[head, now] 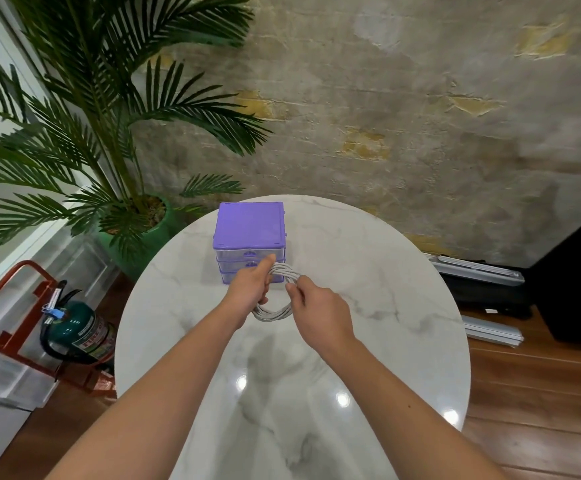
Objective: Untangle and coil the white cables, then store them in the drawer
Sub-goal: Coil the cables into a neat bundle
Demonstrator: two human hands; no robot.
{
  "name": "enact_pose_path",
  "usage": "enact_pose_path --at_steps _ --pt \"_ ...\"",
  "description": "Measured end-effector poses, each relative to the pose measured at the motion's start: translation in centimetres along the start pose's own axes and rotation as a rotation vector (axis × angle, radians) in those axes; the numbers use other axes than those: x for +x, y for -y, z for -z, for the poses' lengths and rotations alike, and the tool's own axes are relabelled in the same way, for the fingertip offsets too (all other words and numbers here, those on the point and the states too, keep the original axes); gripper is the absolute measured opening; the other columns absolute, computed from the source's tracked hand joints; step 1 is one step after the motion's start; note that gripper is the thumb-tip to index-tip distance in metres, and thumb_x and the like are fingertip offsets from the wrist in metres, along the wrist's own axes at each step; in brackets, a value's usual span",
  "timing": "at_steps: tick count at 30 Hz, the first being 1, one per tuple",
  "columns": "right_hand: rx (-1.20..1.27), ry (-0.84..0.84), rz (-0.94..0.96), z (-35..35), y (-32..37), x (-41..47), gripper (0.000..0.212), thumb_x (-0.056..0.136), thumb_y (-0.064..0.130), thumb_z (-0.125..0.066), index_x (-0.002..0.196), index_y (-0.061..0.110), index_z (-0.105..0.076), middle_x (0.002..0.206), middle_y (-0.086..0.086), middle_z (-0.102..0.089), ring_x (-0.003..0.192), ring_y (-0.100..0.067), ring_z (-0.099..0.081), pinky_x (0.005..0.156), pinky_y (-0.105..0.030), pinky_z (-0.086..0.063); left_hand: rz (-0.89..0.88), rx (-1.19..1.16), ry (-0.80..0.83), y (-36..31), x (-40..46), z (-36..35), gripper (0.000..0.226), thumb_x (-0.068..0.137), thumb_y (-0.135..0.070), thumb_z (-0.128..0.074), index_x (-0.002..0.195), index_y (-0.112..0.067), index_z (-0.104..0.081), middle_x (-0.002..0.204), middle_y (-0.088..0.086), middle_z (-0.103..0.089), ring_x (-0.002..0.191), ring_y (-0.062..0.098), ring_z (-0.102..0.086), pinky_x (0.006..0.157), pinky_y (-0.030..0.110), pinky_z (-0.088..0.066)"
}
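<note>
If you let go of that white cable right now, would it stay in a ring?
Probably not. The cable looks floppy, and only both hands hold its loops together. It seems light, so it would likely spring loose on the shiny table.

Glossy marble table [368, 306], plastic drawer unit [249, 226].

Over a round marbled worktop [368, 306], both hands hold a coiled white cable [275, 308]. The left hand [251, 285] grips the coil's left side, and the right hand [316, 306] pinches its right side. Just behind stands a purple drawer unit [249, 233], its drawers closed. A potted palm [109, 133] and a fire extinguisher [77, 332] stand at the left.
</note>
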State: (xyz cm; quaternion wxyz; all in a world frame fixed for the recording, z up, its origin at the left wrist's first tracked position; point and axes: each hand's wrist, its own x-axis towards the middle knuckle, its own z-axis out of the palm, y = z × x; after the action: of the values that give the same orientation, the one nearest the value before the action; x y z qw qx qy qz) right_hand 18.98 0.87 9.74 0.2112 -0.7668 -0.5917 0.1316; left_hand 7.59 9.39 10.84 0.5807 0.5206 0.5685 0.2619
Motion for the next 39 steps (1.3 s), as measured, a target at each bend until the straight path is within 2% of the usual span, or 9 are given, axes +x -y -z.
enact_pose_path --at_steps 4,7,12,15,20,25,30,34,39 --pt "0.100 0.012 -0.022 0.2 -0.8 0.5 0.029 0.103 0.043 -0.030 0.085 0.021 -0.033 0.068 -0.006 -0.056 0.069 -0.034 -0.052 0.060 -0.038 -0.040 0.018 -0.031 -0.011 -0.3 0.0 0.4 0.053 0.093 -0.055 -0.047 0.055 -0.019 -0.043 0.050 -0.006 -0.037 0.049 0.014 -0.032 0.056 0.027 -0.036" --pt "0.260 0.007 -0.106 -0.3 -1.3 0.6 0.033 0.102 0.047 -0.031 0.084 0.019 -0.032 0.061 0.002 -0.045 0.063 -0.029 -0.048 0.060 -0.040 -0.042 0.098 -0.137 0.020 -0.8 -0.2 0.5 0.057 0.095 -0.057 -0.038 0.054 -0.018 -0.043 0.046 -0.006 -0.038 0.043 0.013 -0.026 0.044 0.021 -0.036" --pt "0.211 0.063 -0.152 0.6 -1.7 0.8 0.043 0.092 0.065 -0.038 0.106 0.027 -0.051 0.082 0.007 -0.065 0.081 -0.021 -0.061 0.067 -0.033 -0.042 0.073 -0.072 0.039 -0.6 -0.2 0.6 0.048 0.094 -0.048 -0.048 0.056 -0.018 -0.042 0.049 -0.007 -0.034 0.041 0.012 -0.028 0.053 0.024 -0.038" --pt "0.271 0.103 -0.095 1.3 -2.2 1.3 0.037 0.095 0.057 -0.042 0.092 0.024 -0.060 0.067 0.006 -0.055 0.070 -0.018 -0.052 0.062 -0.033 -0.038 0.082 -0.089 0.038 -0.6 0.0 0.6 0.049 0.093 -0.049 -0.050 0.055 -0.018 -0.042 0.047 -0.008 -0.035 0.042 0.012 -0.028 0.054 0.025 -0.038" --pt "0.315 0.144 -0.019 1.4 -2.8 2.0 0.039 0.098 0.048 -0.044 0.064 0.028 -0.047 0.055 0.004 -0.042 0.058 -0.014 -0.037 0.058 -0.034 -0.034 0.084 -0.047 0.020 -0.3 0.2 0.8 0.051 0.092 -0.054 -0.050 0.055 -0.019 -0.043 0.049 -0.007 -0.036 0.045 0.014 -0.030 0.056 0.026 -0.039" --pt "0.365 0.198 -0.029 1.5 -3.1 2.8 0.036 0.098 0.049 -0.042 0.085 0.020 -0.059 0.078 -0.004 -0.061 0.073 -0.022 -0.050 0.070 -0.036 -0.045 0.150 -0.209 0.105 0.2 1.0 1.2 0.057 0.097 -0.050 -0.034 0.054 -0.016 -0.050 0.044 -0.005 -0.040 0.039 0.013 -0.034 0.060 0.029 -0.039" --pt "0.426 0.081 -0.185 1.6 -2.5 2.7 0.029 0.096 0.048 -0.048 0.112 0.025 -0.055 0.086 0.005 -0.058 0.081 -0.016 -0.056 0.069 -0.032 -0.045 0.130 -0.321 0.219 0.7 1.2 1.1 0.051 0.094 -0.055 -0.046 0.057 -0.020 -0.052 0.050 -0.006 -0.038 0.042 0.012 -0.039 0.064 0.029 -0.036" --pt "0.347 0.078 -0.100 1.3 -2.3 2.5 0.028 0.099 0.044 -0.044 0.110 0.027 -0.063 0.094 0.002 -0.069 0.087 -0.021 -0.061 0.079 -0.040 -0.052 0.115 -0.247 0.145 0.6 1.3 1.1 0.053 0.089 -0.061 -0.050 0.052 -0.023 -0.051 0.050 -0.007 -0.039 0.041 0.011 -0.039 0.073 0.036 -0.032" --pt "0.517 0.052 -0.169 1.9 -2.5 2.6 0.026 0.090 0.046 -0.061 0.100 0.022 -0.061 0.063 0.008 -0.048 0.059 -0.012 -0.046 0.057 -0.030 -0.040 0.106 -0.088 0.119 0.3 1.0 1.5 0.056 0.087 -0.070 -0.041 0.058 -0.022 -0.048 0.049 -0.007 -0.041 0.041 0.010 -0.044 0.071 0.032 -0.036"
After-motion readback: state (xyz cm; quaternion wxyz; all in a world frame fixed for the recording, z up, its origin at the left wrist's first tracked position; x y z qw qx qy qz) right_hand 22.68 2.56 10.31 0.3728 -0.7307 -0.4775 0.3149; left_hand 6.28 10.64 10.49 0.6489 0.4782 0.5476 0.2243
